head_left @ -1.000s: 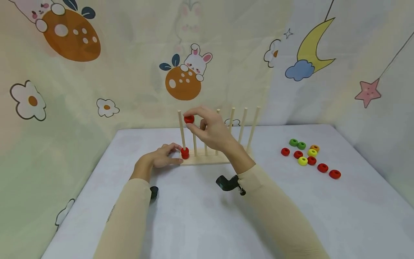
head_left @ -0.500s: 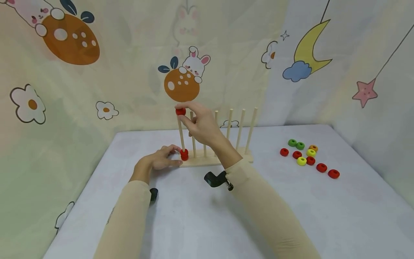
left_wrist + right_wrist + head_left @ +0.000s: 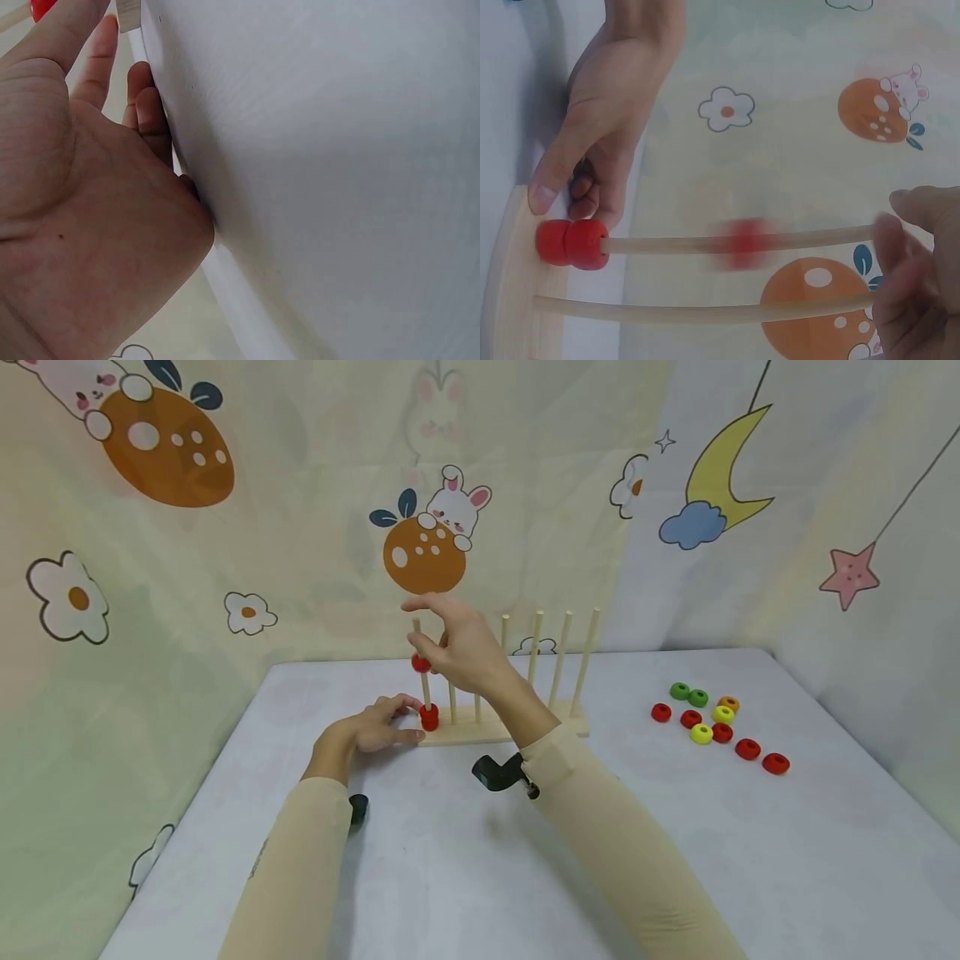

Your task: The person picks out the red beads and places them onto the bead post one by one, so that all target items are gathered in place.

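Note:
A wooden peg rack (image 3: 495, 731) with several upright pegs stands at the table's middle. Two red beads (image 3: 429, 717) sit stacked at the foot of its leftmost peg. Partway down that peg is another red bead (image 3: 422, 662), blurred in the right wrist view and apart from both hands. Beside the peg's top, my right hand (image 3: 468, 647) has thumb and index finger spread with nothing between them. My left hand (image 3: 371, 727) holds the rack's left end, thumb in front and index finger behind; in the right wrist view its thumb (image 3: 546, 191) lies against the base.
Loose red beads (image 3: 747, 749), yellow beads (image 3: 702, 733), green beads (image 3: 679, 691) and an orange bead (image 3: 728, 703) lie on the right side of the white table (image 3: 420, 860). A printed cloth (image 3: 322, 527) hangs behind.
My right hand brought the red bead left onto the top of the leftmost peg and let it go; it has slid partway down. The left hand stays at the rack's end.

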### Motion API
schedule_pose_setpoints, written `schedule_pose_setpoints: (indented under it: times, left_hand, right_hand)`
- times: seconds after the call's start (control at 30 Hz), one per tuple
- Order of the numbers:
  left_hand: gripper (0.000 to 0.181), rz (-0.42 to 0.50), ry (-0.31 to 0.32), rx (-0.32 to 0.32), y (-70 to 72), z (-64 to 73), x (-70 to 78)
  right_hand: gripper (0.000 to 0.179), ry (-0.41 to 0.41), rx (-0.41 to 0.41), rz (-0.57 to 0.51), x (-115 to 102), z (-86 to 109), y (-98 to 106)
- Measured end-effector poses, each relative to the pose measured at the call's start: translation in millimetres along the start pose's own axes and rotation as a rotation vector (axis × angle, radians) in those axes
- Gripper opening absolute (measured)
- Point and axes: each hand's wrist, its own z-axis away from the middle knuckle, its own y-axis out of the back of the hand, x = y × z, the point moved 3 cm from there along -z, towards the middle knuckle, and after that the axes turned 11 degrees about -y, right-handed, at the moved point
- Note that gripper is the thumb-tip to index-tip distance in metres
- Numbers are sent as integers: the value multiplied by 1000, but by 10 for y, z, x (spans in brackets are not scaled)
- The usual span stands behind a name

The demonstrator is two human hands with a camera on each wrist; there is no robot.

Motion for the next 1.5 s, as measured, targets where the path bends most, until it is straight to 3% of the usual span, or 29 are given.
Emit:
schedule_pose_setpoints:
  times: [0.27, 0.6, 0.87, 1.07, 1.3, 1.5]
  left_hand:
    - [56, 6, -5, -9, -20, -14, 36]
    - [59, -41, 6, -9, -58, -22, -5]
    - [60, -68, 9, -6, -25, -15, -7]
    - [62, -47, 5, -13, -29, -19, 16]
    - [64, -62, 1, -25, -19, -2, 28]
    - [62, -56, 5, -18, -22, -6, 16]
  right_hand:
    - [33, 41, 10, -40, 17, 133, 59]
    - [30, 199, 19, -131, 69, 331, 133]
    - [27, 208, 75, -124, 68, 455, 224]
    - [27, 184, 73, -125, 86, 567, 264]
    - [26, 234, 38, -122, 54, 774, 310]
    - [27, 224, 34, -88, 158, 839, 391]
